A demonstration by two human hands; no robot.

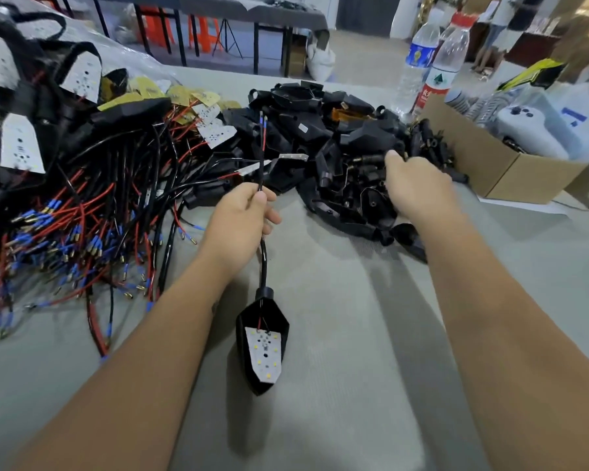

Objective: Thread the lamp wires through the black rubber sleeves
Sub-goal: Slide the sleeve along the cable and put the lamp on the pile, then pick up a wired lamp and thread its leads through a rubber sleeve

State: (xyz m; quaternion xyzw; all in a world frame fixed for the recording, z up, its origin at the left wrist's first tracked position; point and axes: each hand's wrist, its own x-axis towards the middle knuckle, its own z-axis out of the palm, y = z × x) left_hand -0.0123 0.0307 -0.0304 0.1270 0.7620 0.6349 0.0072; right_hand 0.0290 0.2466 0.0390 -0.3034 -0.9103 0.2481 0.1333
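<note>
My left hand (pixel 244 215) grips a black sheathed lamp wire (pixel 262 158) that stands up from the fist and ends in a red and a black lead. Below the fist the same wire runs down to a black lamp housing (pixel 264 348) with a white LED board inside, hanging just over the grey table. My right hand (pixel 419 188) reaches into a heap of black rubber sleeves and housings (pixel 337 144); its fingertips are buried among the parts, so any grasp is hidden.
A tangle of red and black wires with blue connectors (pixel 75 232) covers the table's left side. An open cardboard box (pixel 510 171) lies at the right, with two water bottles (pixel 442 59) behind it. Grey table surface (pixel 337 317) stretches between my forearms.
</note>
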